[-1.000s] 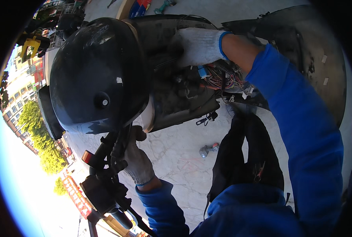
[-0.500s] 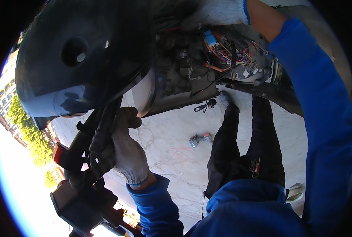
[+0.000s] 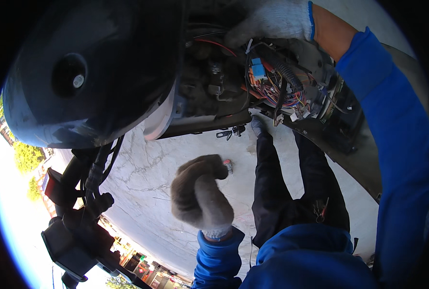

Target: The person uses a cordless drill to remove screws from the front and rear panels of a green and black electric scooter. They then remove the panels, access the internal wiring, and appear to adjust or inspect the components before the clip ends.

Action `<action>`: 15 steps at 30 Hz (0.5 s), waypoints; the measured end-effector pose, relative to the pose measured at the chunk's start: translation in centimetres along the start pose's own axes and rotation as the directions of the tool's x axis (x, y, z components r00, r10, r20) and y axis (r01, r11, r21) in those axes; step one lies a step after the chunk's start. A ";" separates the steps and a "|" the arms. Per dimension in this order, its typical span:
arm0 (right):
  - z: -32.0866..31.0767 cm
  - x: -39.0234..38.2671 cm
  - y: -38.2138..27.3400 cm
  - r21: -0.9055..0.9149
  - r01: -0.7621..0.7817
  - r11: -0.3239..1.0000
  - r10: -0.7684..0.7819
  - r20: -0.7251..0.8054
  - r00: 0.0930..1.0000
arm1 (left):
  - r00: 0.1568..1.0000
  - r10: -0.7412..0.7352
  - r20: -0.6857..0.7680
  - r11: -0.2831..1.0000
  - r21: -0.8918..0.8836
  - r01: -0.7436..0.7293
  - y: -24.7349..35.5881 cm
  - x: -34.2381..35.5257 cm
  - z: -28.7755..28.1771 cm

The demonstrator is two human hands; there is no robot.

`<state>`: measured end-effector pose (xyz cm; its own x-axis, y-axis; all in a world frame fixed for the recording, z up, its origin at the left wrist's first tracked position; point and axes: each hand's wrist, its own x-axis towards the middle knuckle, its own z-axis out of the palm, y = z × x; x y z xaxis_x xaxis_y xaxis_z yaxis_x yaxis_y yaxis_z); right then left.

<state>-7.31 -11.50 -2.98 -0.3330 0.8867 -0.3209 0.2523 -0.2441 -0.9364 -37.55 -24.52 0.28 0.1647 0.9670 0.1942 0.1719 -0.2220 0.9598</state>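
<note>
My right hand, in a whitish work glove, reaches over the opened body of a scooter-like vehicle. Its fingertips dip into the dark beside a red wire and black cables; what they touch is hidden. Below them lies a bundle of coloured wires with a blue connector and a ribbed black conduit. My left hand, in a soiled grey glove, is raised over the ground, away from the vehicle. Its fingers are curled closed, and whatever may be inside them cannot be made out.
A large glossy dark cover fills the upper left. Beneath it stands the handlebar with cables and a black box-shaped part. On the pale ground lie a partly hidden power tool and a small black object, near my legs.
My left hand has left the handlebar cables and moved right, its fingers curling. The right hand stays at the wiring, shifted slightly in view. The whole view has shifted a little.
</note>
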 end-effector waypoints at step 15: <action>3.7 0.3 3.1 -0.461 -0.025 0.887 -0.136 -0.315 0.939 | 0.893 -0.444 0.073 0.876 -0.175 0.450 -5.5 9.8 9.8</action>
<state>-9.96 -13.42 -6.47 -0.0613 0.9898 -0.1288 0.6508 -0.0582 -0.7570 -27.37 -15.07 -5.05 0.1416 0.9531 -0.2676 0.0544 0.2624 0.9634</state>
